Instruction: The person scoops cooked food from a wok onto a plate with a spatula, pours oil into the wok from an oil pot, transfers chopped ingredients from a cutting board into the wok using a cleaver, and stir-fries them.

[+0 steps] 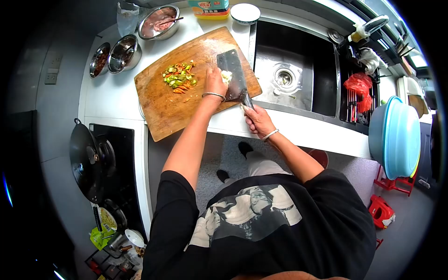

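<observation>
My right hand (259, 120) is wrapped round the black handle of a cleaver (233, 70), its broad dark blade lying flat over the right part of a wooden cutting board (158, 109). Small white chopped pieces (226, 76), perhaps garlic, are on the blade. My left hand (216, 83) is at the blade's left edge, fingers bent and close together against the white pieces; whatever is between its fingertips is hidden. Left of that hand, a pile of sliced green and red peppers (178, 77) lies on the board.
Behind the board stand metal bowls, one with minced meat (158, 23) and chopsticks. A black sink (284, 91) is at the right, beside a blue basin (394, 137). At the left, a wok (84, 161) sits on the stove (123, 182). A white lidded container (245, 14) stands at the back.
</observation>
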The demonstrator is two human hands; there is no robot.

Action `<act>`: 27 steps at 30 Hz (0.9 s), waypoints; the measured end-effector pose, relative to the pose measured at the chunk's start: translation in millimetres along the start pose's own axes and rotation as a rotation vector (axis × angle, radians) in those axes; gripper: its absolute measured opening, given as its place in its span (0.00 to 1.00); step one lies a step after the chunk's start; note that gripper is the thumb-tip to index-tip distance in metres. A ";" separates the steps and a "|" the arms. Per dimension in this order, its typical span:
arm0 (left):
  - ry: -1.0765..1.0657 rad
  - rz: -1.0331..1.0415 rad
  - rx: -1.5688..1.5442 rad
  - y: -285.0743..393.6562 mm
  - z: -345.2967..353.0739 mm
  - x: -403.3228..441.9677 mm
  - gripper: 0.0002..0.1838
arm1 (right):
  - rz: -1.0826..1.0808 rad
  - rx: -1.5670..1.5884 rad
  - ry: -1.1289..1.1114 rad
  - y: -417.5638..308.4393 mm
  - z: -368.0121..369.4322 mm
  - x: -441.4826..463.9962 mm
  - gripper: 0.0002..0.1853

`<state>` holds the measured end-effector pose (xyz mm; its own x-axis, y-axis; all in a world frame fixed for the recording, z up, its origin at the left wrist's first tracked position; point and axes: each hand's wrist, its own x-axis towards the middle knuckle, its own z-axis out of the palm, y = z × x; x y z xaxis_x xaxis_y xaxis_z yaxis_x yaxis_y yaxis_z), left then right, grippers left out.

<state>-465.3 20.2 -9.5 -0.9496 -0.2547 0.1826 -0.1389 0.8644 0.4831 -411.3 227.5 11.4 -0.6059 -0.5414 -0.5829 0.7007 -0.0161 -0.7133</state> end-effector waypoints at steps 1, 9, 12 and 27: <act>-0.004 0.022 -0.029 -0.1 -1.6 -1.1 0.17 | -0.005 0.049 -0.015 3.2 4.1 2.5 0.14; -0.019 -0.318 -0.770 -3.2 -65.9 -22.9 0.17 | 0.030 0.274 -0.194 -0.6 10.1 3.0 0.14; 0.008 -0.449 -0.995 -24.1 -96.9 -77.7 0.14 | 0.008 0.219 -0.234 -9.9 17.9 -0.7 0.14; 0.252 -1.463 -1.356 -98.7 -100.3 -561.9 0.06 | -0.044 -0.240 -0.704 -62.4 307.2 -34.1 0.14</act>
<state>110.2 34.6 -74.0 -0.2682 -0.4757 -0.8377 -0.2467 -0.8067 0.5370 -318.7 -11.2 195.4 -0.1907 -0.9561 -0.2224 0.5312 0.0900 -0.8424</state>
